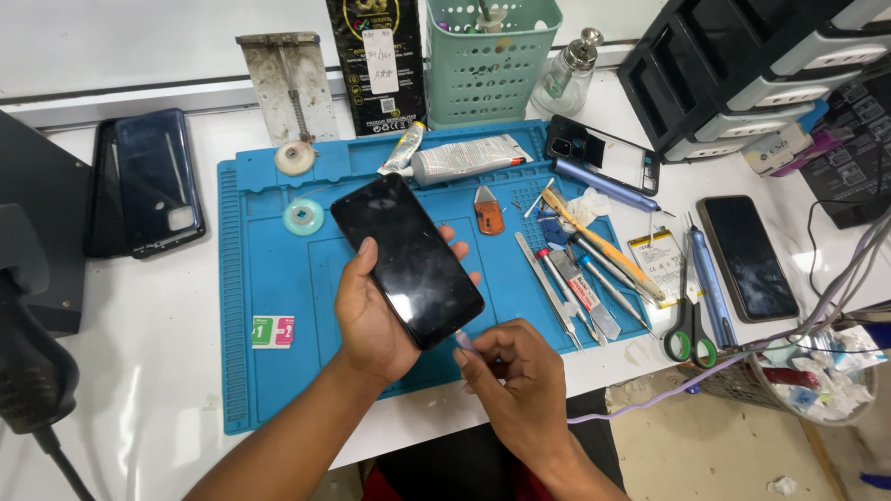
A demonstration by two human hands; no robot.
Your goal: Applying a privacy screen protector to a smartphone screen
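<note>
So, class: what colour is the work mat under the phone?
Blue work mat, seen best in the head view.

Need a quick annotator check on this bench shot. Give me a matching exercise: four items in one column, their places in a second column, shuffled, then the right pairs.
Items
1. black phone
2. scissors
3. mesh basket
4. dark blue back cover

Places
A. on the white table, left of the blue mat
B. held in the left hand, above the mat
C. standing at the back edge of the mat
D. on the table just right of the mat, green handles toward the person

Pairs: 1-B, 2-D, 3-C, 4-A
</note>
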